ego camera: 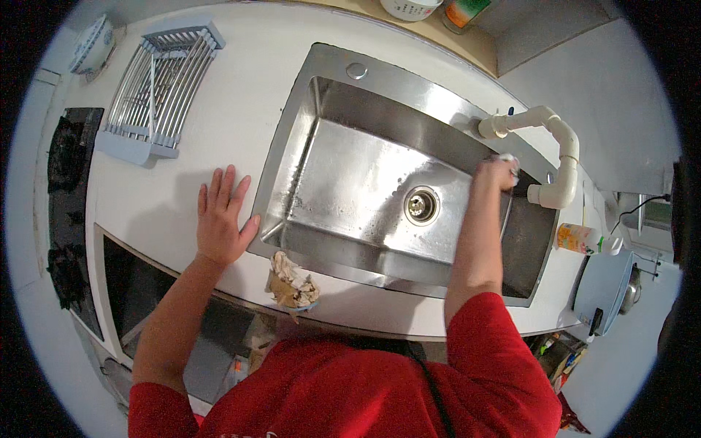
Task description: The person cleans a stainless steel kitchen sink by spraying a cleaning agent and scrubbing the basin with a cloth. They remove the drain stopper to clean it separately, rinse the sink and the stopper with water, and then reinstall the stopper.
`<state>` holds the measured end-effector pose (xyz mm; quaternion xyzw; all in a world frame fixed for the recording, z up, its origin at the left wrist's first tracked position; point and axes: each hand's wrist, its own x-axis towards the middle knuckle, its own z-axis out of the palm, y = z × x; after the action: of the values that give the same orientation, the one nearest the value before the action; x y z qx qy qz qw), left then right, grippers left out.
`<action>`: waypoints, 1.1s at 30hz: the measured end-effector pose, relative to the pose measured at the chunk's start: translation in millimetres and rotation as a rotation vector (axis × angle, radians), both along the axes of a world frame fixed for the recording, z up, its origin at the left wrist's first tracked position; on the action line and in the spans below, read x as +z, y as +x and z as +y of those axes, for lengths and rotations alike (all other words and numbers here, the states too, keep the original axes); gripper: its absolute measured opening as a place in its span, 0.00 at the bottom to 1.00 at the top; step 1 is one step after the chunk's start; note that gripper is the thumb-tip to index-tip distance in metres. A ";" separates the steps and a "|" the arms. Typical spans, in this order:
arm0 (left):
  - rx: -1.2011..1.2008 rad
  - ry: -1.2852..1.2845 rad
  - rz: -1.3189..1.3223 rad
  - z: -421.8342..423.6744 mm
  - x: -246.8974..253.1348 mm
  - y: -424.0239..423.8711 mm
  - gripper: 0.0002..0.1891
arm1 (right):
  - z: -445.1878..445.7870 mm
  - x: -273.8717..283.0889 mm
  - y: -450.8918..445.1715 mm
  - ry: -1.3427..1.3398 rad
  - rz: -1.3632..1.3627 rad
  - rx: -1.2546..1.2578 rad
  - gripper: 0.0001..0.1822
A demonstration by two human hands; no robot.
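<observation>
A stainless steel sink is set into the white countertop before me. My right hand reaches into its right end, closed around a crumpled white wad that looks like tissue or cloth; the fingers are blurred and partly hidden. My forearm crosses the basin just right of the round drain. Flat on the countertop, my left hand rests with spread fingers, its thumb at the sink's left rim. Close to that hand, a heap of crumpled brownish paper lies by the counter's front edge.
White plastic pipe arches over the sink's right rear. A white bottle with an orange label lies right of the sink, near a light-blue board. Far left are a metal drying rack, a patterned bowl and a black cooktop.
</observation>
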<state>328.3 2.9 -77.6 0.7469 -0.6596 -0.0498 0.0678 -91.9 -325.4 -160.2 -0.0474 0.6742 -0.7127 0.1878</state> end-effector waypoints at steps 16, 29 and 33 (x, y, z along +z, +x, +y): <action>-0.019 -0.019 0.018 4.7 -4.2 3.5 0.35 | 15.3 0.5 27.6 -0.141 -0.128 0.508 0.12; 0.004 0.011 0.037 1.8 -1.2 4.3 0.35 | 22.8 -11.9 58.1 -0.195 -0.140 0.285 0.09; 0.025 0.023 0.038 3.2 -0.6 3.9 0.35 | 8.7 -11.8 6.9 -0.130 -0.091 0.191 0.07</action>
<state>332.2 6.1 -78.2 0.7548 -0.6481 -0.0708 0.0721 -85.0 -316.7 -172.0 -0.0912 0.6097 -0.7353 0.2815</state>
